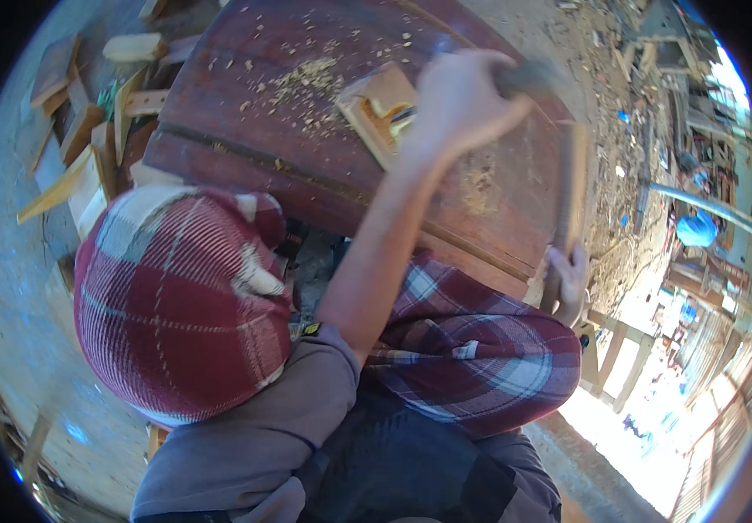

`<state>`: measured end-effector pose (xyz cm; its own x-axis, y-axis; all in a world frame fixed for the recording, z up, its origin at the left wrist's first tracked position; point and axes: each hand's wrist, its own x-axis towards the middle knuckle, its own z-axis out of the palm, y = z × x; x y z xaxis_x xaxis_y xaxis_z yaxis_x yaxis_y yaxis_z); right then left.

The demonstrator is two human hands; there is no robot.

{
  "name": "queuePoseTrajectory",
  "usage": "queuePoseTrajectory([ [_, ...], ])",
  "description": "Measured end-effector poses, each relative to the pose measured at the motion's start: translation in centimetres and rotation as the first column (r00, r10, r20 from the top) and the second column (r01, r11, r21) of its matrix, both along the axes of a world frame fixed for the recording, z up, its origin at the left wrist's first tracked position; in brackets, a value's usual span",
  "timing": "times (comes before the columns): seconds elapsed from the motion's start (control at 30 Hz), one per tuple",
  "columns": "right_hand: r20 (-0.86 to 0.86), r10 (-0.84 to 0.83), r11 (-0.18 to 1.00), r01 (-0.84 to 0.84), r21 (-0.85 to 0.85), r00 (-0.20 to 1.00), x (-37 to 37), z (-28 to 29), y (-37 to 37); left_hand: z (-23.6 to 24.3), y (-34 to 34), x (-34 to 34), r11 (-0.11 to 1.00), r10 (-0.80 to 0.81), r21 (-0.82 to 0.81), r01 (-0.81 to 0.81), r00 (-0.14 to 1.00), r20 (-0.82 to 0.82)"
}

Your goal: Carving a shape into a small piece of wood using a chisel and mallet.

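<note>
My left hand reaches over the wooden bench, closed around a dark grey thing too smeared by motion to name. Beside that wrist lies a light wood block with a curved recess cut into it; a small dark item lies in or over the recess, partly hidden by the hand. My right hand is low at the bench's right end, by my knee. Its fingers are at the lower end of a long blurred wooden bar that stands up along the bench edge, and they appear to grip it.
The reddish-brown bench top has a long groove and scattered wood chips. Wood offcuts are heaped on the floor at left. Plaid cloth covers my knees close to the bench's near edge. Debris and a blue object lie at right.
</note>
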<state>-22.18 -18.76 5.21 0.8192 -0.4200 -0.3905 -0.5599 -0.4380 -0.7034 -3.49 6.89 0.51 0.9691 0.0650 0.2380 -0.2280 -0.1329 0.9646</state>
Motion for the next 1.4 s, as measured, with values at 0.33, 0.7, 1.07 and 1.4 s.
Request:
queuePoseTrajectory([
  [0.33, -0.376, 0.431, 0.886, -0.464, 0.003, 0.820, 1.4, -2.9, 0.5, -2.0, 10.3, 2.5, 0.723, -0.163, -0.690, 0.024, 0.977, -0.138],
  [0.7, -0.300, 0.415, 0.886, -0.456, -0.082, 0.859, 1.6, -5.8, 1.3, -1.5, 7.1, 1.9, 0.807, -0.239, -0.576, 0.129, 0.964, -0.119],
  [1.07, -0.145, 0.211, 0.959, -0.234, -0.159, 0.967, 1.6, -6.0, 2.1, -2.5, 4.3, 2.4, 0.762, -0.037, -0.648, -0.005, 0.998, -0.051],
  [1.4, -0.088, 0.135, 0.956, -0.153, -0.249, 0.987, 2.2, -6.4, 0.3, 0.4, 5.8, 2.7, 0.889, -0.068, -0.458, -0.004, 0.988, -0.141],
])
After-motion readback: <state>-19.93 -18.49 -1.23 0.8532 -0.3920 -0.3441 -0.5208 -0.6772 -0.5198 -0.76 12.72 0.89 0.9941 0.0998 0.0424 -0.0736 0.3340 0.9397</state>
